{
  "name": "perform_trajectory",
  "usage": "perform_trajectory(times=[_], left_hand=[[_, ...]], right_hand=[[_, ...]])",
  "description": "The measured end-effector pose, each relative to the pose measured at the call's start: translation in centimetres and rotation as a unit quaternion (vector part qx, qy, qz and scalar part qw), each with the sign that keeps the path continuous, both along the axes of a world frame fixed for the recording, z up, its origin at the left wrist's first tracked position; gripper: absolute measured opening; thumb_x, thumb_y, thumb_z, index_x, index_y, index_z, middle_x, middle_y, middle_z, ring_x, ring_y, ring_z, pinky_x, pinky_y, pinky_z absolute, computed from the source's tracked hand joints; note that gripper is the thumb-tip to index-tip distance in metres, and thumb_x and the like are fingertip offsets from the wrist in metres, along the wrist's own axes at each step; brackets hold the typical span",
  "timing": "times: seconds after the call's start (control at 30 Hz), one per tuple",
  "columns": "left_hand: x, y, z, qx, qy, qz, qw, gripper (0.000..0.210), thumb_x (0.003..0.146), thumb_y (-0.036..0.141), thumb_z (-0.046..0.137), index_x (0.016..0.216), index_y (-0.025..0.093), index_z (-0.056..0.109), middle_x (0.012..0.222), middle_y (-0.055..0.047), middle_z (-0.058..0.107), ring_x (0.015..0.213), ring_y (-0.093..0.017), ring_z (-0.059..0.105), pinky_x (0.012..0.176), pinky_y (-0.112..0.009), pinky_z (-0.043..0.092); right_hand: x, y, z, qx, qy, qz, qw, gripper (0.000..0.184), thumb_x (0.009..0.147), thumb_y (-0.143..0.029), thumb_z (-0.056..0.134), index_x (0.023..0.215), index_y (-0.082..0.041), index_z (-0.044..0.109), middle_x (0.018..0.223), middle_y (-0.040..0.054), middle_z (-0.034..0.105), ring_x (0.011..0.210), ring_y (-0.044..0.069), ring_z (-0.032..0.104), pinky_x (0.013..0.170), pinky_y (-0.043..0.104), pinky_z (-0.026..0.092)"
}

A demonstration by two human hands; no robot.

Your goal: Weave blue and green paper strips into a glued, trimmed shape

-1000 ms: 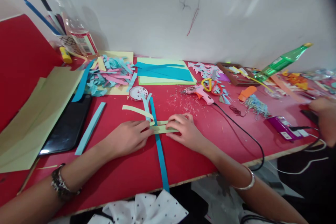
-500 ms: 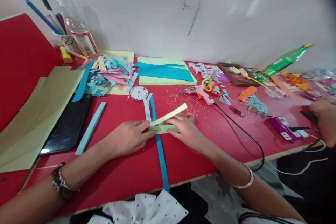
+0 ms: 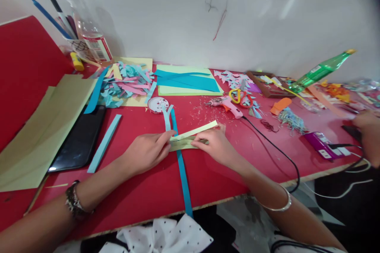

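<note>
The fingers [image 3: 163, 140] of the left hand [image 3: 146, 152] grasp the left end of a pale green strip [image 3: 183, 144], which crosses over a long blue strip [image 3: 184, 182] on the red bench [image 3: 133, 195]. Just above it, a cream strip [image 3: 196, 130] slants up to the right. The right hand [image 3: 221, 148] pinches the pale green strip between thumb and fingers. Farther right lie a pink glue gun [image 3: 228, 104] and a purple power adapter [image 3: 317, 145].
</note>
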State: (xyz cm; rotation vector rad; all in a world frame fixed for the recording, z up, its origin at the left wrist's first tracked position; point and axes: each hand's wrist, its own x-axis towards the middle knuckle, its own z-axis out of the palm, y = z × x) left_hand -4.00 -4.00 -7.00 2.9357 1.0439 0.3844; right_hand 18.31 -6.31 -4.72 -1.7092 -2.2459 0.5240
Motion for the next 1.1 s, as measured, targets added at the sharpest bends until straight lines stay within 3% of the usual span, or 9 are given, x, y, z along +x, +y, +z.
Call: perform_trajectory(times=[0.13, 0.33, 0.7, 0.8, 0.97, 1.1], left_hand=[[0.3, -0.1, 0.0, -0.037, 0.010, 0.070, 0.997, 0.030, 0.089, 0.031, 0.030, 0.111, 0.017, 0.045, 0.073, -0.005, 0.067, 0.060, -0.017, 0.063, 0.049, -0.021, 0.040], [0.5, -0.1, -0.2, -0.064, 0.017, 0.083, 0.994, 0.027, 0.089, 0.025, 0.028, 0.103, 0.017, 0.050, 0.075, -0.005, 0.067, 0.062, -0.017, 0.062, 0.050, -0.021, 0.040], [1.0, -0.4, 0.3, -0.048, -0.010, 0.074, 0.996, 0.029, 0.085, 0.039, 0.039, 0.086, 0.019, 0.059, 0.077, -0.004, 0.067, 0.065, -0.018, 0.063, 0.045, -0.022, 0.031], [1.4, -0.5, 0.2, -0.029, -0.018, 0.094, 0.995, 0.035, 0.083, 0.045, 0.040, 0.082, 0.017, 0.061, 0.071, -0.005, 0.066, 0.058, -0.017, 0.061, 0.042, -0.022, 0.027], [1.9, -0.5, 0.0, -0.035, -0.014, 0.153, 0.988, 0.046, 0.085, 0.045, 0.034, 0.057, 0.015, 0.056, 0.049, -0.005, 0.057, 0.047, -0.017, 0.056, 0.040, -0.022, 0.026], [1.9, -0.5, 0.2, -0.041, 0.006, 0.168, 0.985, 0.042, 0.085, 0.039, 0.032, 0.064, 0.015, 0.058, 0.051, -0.006, 0.058, 0.047, -0.019, 0.057, 0.040, -0.023, 0.026]], right_hand=[[0.1, -0.2, 0.1, 0.080, -0.056, 0.076, 0.992, 0.028, 0.087, -0.030, 0.047, 0.067, -0.020, 0.064, 0.071, -0.0017, 0.067, 0.074, 0.013, 0.056, 0.079, 0.034, 0.018], [-0.3, -0.6, 1.2, 0.214, -0.149, 0.132, 0.956, 0.028, 0.090, -0.024, 0.042, 0.070, -0.018, 0.060, 0.077, 0.0005, 0.062, 0.079, 0.013, 0.052, 0.081, 0.035, 0.016], [-2.8, 1.5, 4.2, 0.091, 0.022, 0.106, 0.990, 0.025, 0.080, -0.035, 0.055, 0.063, -0.016, 0.057, 0.057, -0.0049, 0.056, 0.055, 0.008, 0.044, 0.070, 0.028, 0.021], [-4.2, 2.3, 4.5, 0.119, -0.002, 0.109, 0.987, 0.027, 0.079, -0.036, 0.056, 0.061, -0.016, 0.056, 0.058, -0.0043, 0.054, 0.058, 0.008, 0.044, 0.071, 0.030, 0.019], [-6.1, 2.4, 5.1, 0.177, -0.089, 0.141, 0.970, 0.033, 0.083, -0.036, 0.050, 0.058, -0.016, 0.058, 0.073, 0.0012, 0.058, 0.080, 0.016, 0.047, 0.073, 0.035, 0.017], [-6.0, 2.0, 5.7, 0.150, -0.048, 0.165, 0.974, 0.037, 0.086, -0.040, 0.044, 0.061, -0.017, 0.057, 0.069, -0.0011, 0.057, 0.078, 0.014, 0.049, 0.078, 0.036, 0.017]])
